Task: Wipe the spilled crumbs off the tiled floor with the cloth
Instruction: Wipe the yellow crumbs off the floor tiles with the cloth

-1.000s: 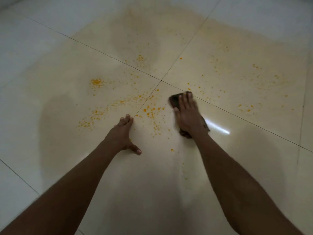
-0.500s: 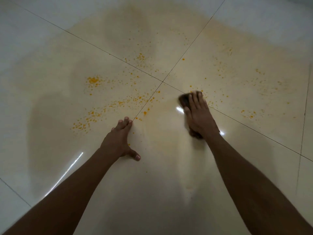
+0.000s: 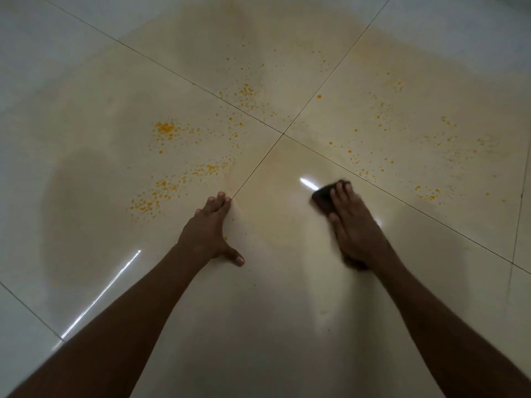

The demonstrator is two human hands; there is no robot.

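Observation:
Orange crumbs [image 3: 168, 186] lie scattered over the glossy cream tiled floor [image 3: 267, 311], thickest left of my left hand, with more beyond the tile crossing and at the right. My right hand [image 3: 355, 222] presses flat on a dark cloth [image 3: 323, 198]; the cloth shows beside my fingers and at my wrist, the rest is hidden under the palm. My left hand [image 3: 211, 229] rests flat on the floor with fingers together and thumb out, fingertips at a grout line, holding nothing. The tile between my hands carries almost no crumbs.
Four large tiles meet at a grout crossing [image 3: 283, 134] just ahead of my hands. A faint yellowish smear covers the floor around the spill. Bright light streaks reflect at the lower left [image 3: 100, 294] and near the cloth.
My right hand has pulled the cloth back toward me and rightward, away from the grout line. The crumbs between my hands are gone. My left hand stays planted.

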